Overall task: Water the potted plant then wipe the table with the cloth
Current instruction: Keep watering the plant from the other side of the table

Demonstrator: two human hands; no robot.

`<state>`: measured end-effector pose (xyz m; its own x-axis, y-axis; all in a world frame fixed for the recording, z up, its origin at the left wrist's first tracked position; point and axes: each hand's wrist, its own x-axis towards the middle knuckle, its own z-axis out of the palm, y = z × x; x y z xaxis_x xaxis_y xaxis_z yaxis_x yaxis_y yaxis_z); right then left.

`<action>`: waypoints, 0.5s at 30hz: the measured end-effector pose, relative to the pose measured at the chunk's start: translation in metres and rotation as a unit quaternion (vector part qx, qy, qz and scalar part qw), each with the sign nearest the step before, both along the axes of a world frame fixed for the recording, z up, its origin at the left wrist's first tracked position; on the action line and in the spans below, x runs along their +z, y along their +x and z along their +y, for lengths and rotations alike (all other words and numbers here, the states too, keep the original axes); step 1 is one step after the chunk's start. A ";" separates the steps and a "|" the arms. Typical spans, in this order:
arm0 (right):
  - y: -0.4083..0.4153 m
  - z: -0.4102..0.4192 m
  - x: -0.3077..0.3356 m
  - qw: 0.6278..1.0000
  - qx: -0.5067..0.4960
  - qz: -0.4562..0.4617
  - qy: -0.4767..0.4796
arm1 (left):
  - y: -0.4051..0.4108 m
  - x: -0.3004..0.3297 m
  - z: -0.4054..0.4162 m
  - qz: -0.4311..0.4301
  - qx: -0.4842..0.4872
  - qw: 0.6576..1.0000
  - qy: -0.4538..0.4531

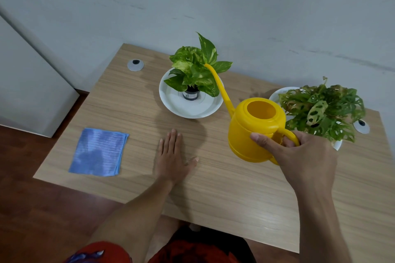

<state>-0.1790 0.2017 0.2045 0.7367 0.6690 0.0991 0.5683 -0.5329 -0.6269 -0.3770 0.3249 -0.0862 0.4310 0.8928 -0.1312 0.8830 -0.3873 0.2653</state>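
My right hand (pixel 299 156) grips the handle of a yellow watering can (pixel 254 128), held above the table. Its long thin spout reaches up and left, with the tip among the leaves of a variegated green potted plant (pixel 194 66). That plant stands in a small dark pot on a white dish (pixel 177 104) at the back middle of the wooden table (pixel 213 188). My left hand (pixel 173 156) lies flat on the table, palm down, fingers apart, holding nothing. A folded blue cloth (pixel 99 151) lies at the table's left side.
A second plant with holed leaves (pixel 322 111) sits in a white dish at the right, just behind my right hand. Two round cable grommets (pixel 135 64) (pixel 361 126) are set in the tabletop. A grey wall runs behind the table.
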 end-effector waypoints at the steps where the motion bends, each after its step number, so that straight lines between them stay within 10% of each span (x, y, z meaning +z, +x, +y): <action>1: -0.001 0.000 0.000 1.000 0.000 0.001 0.000 | 0.000 0.000 0.000 0.001 0.000 1.000 0.000; 15: -0.003 -0.002 -0.004 1.000 -0.004 0.004 0.005 | -0.001 0.001 0.001 0.009 -0.003 1.000 0.004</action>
